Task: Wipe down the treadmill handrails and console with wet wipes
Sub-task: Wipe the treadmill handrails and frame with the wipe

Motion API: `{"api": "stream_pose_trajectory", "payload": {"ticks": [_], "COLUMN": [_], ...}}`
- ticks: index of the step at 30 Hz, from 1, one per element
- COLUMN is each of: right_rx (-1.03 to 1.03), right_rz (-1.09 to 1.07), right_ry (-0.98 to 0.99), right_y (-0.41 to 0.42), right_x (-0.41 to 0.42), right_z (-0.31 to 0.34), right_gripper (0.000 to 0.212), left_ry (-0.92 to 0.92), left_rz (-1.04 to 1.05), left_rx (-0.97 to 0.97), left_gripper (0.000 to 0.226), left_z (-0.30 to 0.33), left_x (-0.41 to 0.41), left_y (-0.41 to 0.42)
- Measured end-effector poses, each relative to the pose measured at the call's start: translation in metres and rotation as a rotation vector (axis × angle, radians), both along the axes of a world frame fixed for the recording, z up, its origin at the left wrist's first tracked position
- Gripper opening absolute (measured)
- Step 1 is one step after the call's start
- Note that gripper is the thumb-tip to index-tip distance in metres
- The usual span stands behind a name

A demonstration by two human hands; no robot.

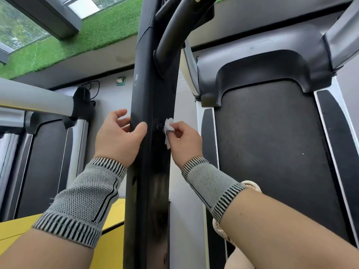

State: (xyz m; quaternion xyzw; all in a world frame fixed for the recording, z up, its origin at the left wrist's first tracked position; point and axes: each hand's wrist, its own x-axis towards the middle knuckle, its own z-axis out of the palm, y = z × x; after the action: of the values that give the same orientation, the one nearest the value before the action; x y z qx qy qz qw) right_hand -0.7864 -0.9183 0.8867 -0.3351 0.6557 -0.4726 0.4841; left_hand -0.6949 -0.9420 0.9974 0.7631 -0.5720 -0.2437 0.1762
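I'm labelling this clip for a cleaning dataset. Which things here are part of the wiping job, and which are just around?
In the job:
wet wipe, pinched by the right hand
black handrail, steadied by the left hand

Just around:
treadmill belt
neighbouring grey rail
yellow surface
green turf

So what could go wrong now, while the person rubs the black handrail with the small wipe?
1. The wet wipe is only a small crumpled piece pinched by the right hand, so it may slip out or cover little surface.
2. Wet specks sit on the black handrail beside the wipe; if left, they could dry as streaks.
3. The left hand holds the rail with bare fingers and may smear the cleaned area.
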Motion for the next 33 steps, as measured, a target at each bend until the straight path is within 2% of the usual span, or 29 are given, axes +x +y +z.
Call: {"api": "stream_pose_trajectory", "payload": {"ticks": [4,9,11,15,17,21,24,27,29,31,33], "right_rx": [-0.083,0.209,0.244,0.076,0.062,0.284,0.316,0.245,0.235,0.232,0.215], "right_rz": [-0.002,0.045,0.046,0.047,0.051,0.124,0.076,-0.001,-0.009,-0.008,0.021], "right_ry": [-0.005,0.002,-0.034,-0.064,-0.061,-0.015,-0.049,-0.131,-0.175,-0.257,-0.373], "right_y": [0.009,-0.018,-0.014,0.006,0.006,-0.013,-0.01,0.002,0.006,0.007,0.006], "right_x": [0.01,0.008,0.0,0.003,0.01,0.001,-0.015,-0.03,-0.04,-0.049,-0.057], "right_z": [0.017,-0.013,-0.019,0.003,0.005,-0.023,-0.029,-0.017,-0.008,0.001,0.01], "right_gripper": [0.018,0.028,0.025,0.025,0.024,0.018,0.011,0.02,0.024,0.024,0.017], "left_ry": [0.002,0.005,0.001,0.017,0.032,0.018,-0.002,-0.333,-0.431,-0.45,-0.534], "left_rz": [0.004,0.008,0.003,0.003,0.006,0.0,-0.007,-0.174,-0.365,-0.534,-0.651], "left_rx": [0.0,-0.019,-0.016,-0.018,-0.024,-0.027,-0.006,-0.152,-0.245,-0.133,0.025], "left_gripper": [0.052,0.051,0.051,0.051,0.051,0.052,0.055,0.049,0.036,0.033,0.04], "left_z": [0.001,0.0,-0.001,-0.002,-0.003,-0.003,0.0,0.003,0.005,0.007,0.007], "left_x": [0.001,0.0,0.0,0.003,0.002,0.001,0.002,-0.004,-0.015,-0.031,-0.046], "left_y": [-0.001,-0.001,0.0,-0.001,-0.001,-0.001,-0.001,0.005,0.011,0.018,0.023]}}
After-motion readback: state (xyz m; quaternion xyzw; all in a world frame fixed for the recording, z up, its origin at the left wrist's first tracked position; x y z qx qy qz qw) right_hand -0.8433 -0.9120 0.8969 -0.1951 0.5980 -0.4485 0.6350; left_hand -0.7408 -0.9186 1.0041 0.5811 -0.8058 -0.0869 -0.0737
